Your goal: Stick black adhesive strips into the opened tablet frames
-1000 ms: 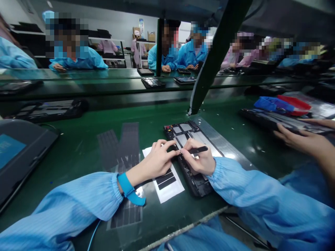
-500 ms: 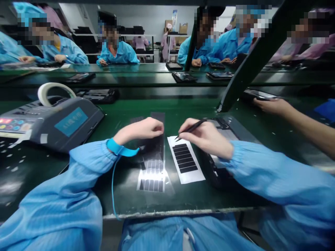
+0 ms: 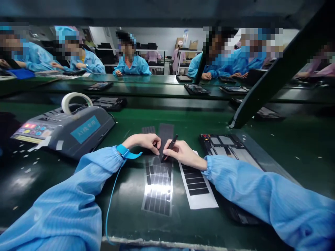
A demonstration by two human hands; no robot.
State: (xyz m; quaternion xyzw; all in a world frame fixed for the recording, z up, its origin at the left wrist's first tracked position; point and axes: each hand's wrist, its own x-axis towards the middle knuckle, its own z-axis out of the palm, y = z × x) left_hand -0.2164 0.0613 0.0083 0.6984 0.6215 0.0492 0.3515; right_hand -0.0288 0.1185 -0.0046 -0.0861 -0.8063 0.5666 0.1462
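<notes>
My right hand (image 3: 185, 153) grips black tweezers (image 3: 172, 143), their tips pointing down at a dark sheet of adhesive pieces (image 3: 166, 132). Close beside it, my left hand (image 3: 145, 141) rests over the sheets with thumb and fingers curled together; whatever they may pinch is hidden. Below both hands, a glossy clear sheet with dark rectangles (image 3: 158, 205) reflects the light. A white sheet with a column of black rectangular stickers (image 3: 202, 202) lies partly under my right wrist. To its right sits an opened flat electronic device (image 3: 222, 140), partly covered by my right sleeve.
At left stands a grey tape dispenser (image 3: 91, 120) with a white tape roll (image 3: 75, 101). A dark slanted post (image 3: 251, 94) rises at right. More opened devices (image 3: 196, 89) lie on the line ahead, where several people in blue sit. Small white scraps dot the bench.
My right hand with the tweezers has moved left from the white sheet to the dark sheet beside my left hand. The co-worker's hand at right has left view. The camera view has shifted.
</notes>
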